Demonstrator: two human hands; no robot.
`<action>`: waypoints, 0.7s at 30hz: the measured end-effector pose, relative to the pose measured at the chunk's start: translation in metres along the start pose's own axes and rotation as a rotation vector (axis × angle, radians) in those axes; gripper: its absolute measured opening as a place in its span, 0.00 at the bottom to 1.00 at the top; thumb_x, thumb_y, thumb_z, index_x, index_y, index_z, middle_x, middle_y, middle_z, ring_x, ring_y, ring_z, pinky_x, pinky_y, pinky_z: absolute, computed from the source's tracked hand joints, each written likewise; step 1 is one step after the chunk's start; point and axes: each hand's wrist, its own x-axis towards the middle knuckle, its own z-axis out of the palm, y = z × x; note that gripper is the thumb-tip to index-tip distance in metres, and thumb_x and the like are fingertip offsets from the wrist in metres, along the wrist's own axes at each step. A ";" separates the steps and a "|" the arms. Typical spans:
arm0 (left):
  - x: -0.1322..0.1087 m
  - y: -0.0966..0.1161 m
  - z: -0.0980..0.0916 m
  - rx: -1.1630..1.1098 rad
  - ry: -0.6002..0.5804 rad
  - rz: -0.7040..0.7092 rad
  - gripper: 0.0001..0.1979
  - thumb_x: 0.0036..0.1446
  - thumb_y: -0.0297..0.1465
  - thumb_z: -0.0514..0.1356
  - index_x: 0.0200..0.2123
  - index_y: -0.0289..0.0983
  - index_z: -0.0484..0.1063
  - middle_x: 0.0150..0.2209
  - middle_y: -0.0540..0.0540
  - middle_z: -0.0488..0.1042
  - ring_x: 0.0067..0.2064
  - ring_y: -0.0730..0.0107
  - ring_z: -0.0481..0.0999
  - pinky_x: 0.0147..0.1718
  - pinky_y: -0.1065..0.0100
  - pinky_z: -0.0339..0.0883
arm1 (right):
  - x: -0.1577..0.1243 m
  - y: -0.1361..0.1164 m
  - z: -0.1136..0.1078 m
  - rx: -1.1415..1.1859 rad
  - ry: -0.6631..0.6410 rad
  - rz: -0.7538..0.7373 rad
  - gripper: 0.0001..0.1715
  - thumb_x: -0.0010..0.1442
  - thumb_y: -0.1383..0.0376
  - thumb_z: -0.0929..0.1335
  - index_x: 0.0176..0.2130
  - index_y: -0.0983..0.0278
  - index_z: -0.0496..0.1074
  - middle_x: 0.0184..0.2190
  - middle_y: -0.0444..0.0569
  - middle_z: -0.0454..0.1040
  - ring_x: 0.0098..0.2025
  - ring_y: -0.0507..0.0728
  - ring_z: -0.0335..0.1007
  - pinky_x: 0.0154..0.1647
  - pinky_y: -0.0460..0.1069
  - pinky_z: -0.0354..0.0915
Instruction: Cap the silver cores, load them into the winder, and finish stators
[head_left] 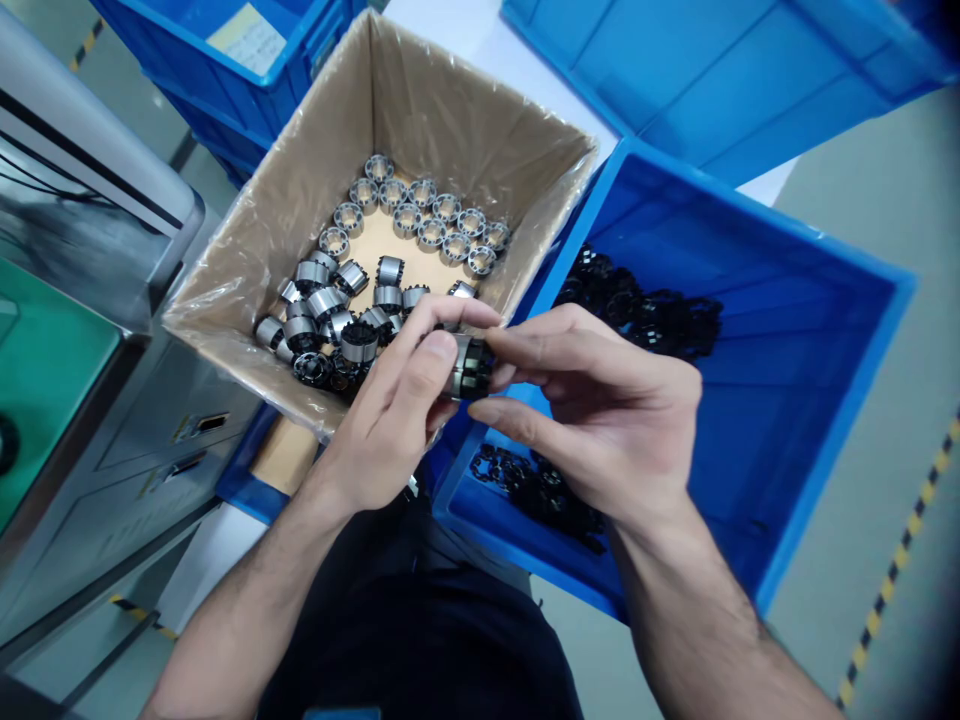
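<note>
Left hand point(397, 425): closed on a black-ended metal part point(472, 370) over the carton's point(480, 120) right edge, apparently steadying it.
Right hand point(630, 400): half-curled at its free end; whether gripping, cannot tell.
Metal rings point(327, 302): in the carton, some rowed, others heaped.
Blue bin point(787, 400): beside the carton, black pieces point(637, 315) presumably handy.

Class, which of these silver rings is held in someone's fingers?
The silver ring between the left hand and right hand, its black toothed end toward the right. It alone is held; the other rings rest in the plastic-lined cardboard box.
</note>
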 end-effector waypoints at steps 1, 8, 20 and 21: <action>0.000 0.000 0.000 -0.009 -0.012 -0.005 0.24 0.86 0.58 0.58 0.63 0.46 0.77 0.42 0.49 0.79 0.29 0.71 0.64 0.26 0.65 0.58 | 0.000 0.001 0.000 0.012 -0.005 0.000 0.22 0.58 0.66 0.92 0.49 0.51 0.94 0.43 0.47 0.87 0.42 0.58 0.85 0.44 0.54 0.88; -0.002 0.003 -0.001 0.048 0.015 -0.011 0.23 0.85 0.58 0.59 0.62 0.49 0.79 0.33 0.52 0.70 0.27 0.70 0.61 0.27 0.63 0.60 | -0.002 0.005 0.002 0.072 -0.016 0.035 0.25 0.59 0.66 0.91 0.53 0.49 0.94 0.48 0.46 0.87 0.43 0.57 0.87 0.44 0.54 0.90; 0.013 -0.003 0.002 0.093 0.290 0.153 0.13 0.78 0.44 0.72 0.55 0.45 0.77 0.41 0.50 0.76 0.37 0.68 0.74 0.40 0.65 0.73 | 0.001 -0.009 -0.028 -0.228 -0.141 0.033 0.30 0.66 0.62 0.89 0.64 0.49 0.88 0.57 0.47 0.88 0.54 0.61 0.86 0.59 0.57 0.84; 0.014 -0.001 -0.001 0.118 0.313 0.153 0.13 0.78 0.44 0.71 0.55 0.45 0.76 0.43 0.50 0.76 0.38 0.68 0.74 0.40 0.66 0.73 | 0.000 -0.011 -0.038 -0.283 -0.125 0.034 0.24 0.66 0.63 0.88 0.59 0.51 0.89 0.54 0.47 0.88 0.53 0.61 0.86 0.58 0.57 0.83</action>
